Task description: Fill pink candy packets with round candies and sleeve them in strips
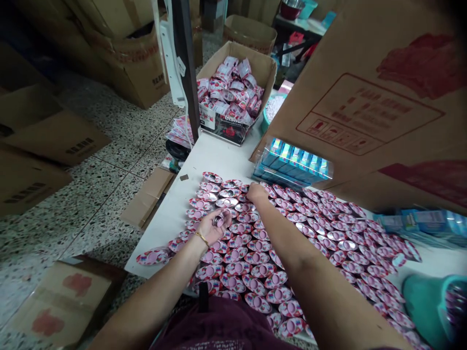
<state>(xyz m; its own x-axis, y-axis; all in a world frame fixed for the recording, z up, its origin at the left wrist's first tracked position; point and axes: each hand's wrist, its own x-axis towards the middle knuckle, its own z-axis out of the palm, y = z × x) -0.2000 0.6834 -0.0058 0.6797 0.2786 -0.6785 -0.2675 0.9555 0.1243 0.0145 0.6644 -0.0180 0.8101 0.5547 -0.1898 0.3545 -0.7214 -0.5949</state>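
Many small pouches (pixel 239 241) printed in pink and red stand in close rows on the white table, their oval mouths facing up. Most have a round pink disc in the mouth; several at the far left end, such as a silver-rimmed pouch (pixel 226 202), show a dark or shiny opening. My left hand (pixel 213 228) is palm up above the rows, its fingers curled round a few small round pink pieces (pixel 218 220). My right hand (pixel 257 193) reaches down to the far rows with fingers together at a pouch mouth; its fingertips are hidden.
An open carton (pixel 268 73) full of filled pouches stands at the table's far end, beside a dark post (pixel 185 58). Clear-wrapped blue boxes (pixel 295 163) and a large leaning carton (pixel 365 97) line the far right. A green tub (pixel 419 296) sits at right. Cartons (pixel 65 301) cover the floor leftward.
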